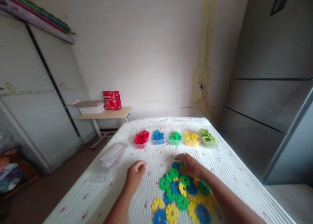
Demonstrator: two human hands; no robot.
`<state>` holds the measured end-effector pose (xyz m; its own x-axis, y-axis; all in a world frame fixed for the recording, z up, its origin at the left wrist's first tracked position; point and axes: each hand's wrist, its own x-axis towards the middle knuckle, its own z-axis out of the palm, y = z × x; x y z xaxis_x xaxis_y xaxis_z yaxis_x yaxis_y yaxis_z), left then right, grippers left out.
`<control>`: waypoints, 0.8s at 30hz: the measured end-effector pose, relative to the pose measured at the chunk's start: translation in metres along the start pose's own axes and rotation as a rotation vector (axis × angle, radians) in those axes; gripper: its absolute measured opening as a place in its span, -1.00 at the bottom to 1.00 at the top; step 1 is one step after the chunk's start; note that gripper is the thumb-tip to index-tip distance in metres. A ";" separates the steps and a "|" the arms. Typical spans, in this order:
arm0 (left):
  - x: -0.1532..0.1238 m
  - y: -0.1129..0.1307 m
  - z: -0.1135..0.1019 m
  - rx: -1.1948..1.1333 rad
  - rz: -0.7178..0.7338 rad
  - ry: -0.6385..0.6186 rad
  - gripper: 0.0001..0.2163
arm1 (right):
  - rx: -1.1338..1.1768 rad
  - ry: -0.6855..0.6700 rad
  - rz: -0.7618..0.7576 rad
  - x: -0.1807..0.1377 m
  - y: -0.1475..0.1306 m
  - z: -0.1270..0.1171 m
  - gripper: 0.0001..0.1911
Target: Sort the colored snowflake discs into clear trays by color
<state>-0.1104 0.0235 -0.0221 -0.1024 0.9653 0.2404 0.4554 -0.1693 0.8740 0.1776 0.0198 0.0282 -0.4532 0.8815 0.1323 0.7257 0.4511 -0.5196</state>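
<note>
Snowflake-shaped plastic discs [182, 202] in green, yellow and blue lie in a loose, overlapping pile on the table. Over the far edge of this pile is my right hand [189, 165], its fingers bent and spread apart around a blue disc [175, 165] and a partly covered green one. Whether the fingertips touch these discs is unclear. Left of the pile, my left hand [135, 174] hovers near the tabletop with its fingers curled in and nothing visible in them.
Behind the pile runs a row of clear tubs: red [141, 139], blue [158, 137], green [175, 138], yellow [191, 138] and light green pieces [208, 138]. Clear plastic packaging [110, 158] lies left on the white patterned tablecloth [80, 188]. A fridge [269, 87] stands right.
</note>
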 end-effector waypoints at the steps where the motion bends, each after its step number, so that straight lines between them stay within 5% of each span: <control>1: 0.000 -0.001 0.000 -0.003 -0.002 0.002 -0.76 | 0.014 -0.019 -0.008 0.003 0.000 0.001 -0.46; 13: -0.001 -0.001 -0.001 -0.023 -0.005 -0.009 -0.77 | 0.137 -0.129 -0.020 0.012 0.004 0.001 -0.37; 24: 0.000 -0.006 0.001 -0.019 0.021 -0.002 -0.76 | -0.129 -0.328 -0.013 0.010 -0.020 -0.012 -0.39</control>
<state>-0.1122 0.0248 -0.0273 -0.0909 0.9618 0.2581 0.4405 -0.1936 0.8766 0.1648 0.0219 0.0495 -0.5897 0.7934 -0.1510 0.7687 0.4940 -0.4063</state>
